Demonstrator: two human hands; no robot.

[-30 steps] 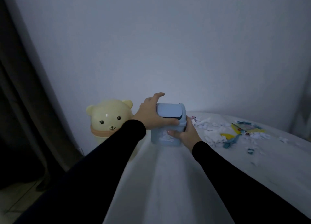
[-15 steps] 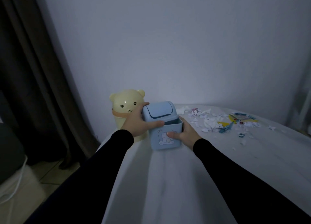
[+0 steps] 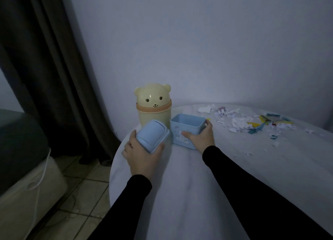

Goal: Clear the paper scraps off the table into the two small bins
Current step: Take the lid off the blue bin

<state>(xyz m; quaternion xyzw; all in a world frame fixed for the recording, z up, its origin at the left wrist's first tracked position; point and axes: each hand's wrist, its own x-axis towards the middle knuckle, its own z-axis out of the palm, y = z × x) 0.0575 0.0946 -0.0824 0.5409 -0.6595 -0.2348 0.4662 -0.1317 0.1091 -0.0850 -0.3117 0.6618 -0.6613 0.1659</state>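
Lid (image 3: 152,135), blue, off its bin: my left hand (image 3: 142,155) grips it, fingers curled round its edges, near the surface's (image 3: 198,194) left rim. Blue bin (image 3: 187,129), open-topped: my right hand (image 3: 201,138) holds its right side, thumb on the front. Yellow bear bin (image 3: 153,106): behind both, lid on. Paper scraps (image 3: 239,122): scattered far right, apart from the bins.

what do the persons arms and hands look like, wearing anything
Both arms are covered by plain, close-fitting black long sleeves that end at the wrists. The left hand and the right hand are bare: no gloves, and no rings, watch or bracelet show in this dim view. The sleeves carry no visible markings or logos.
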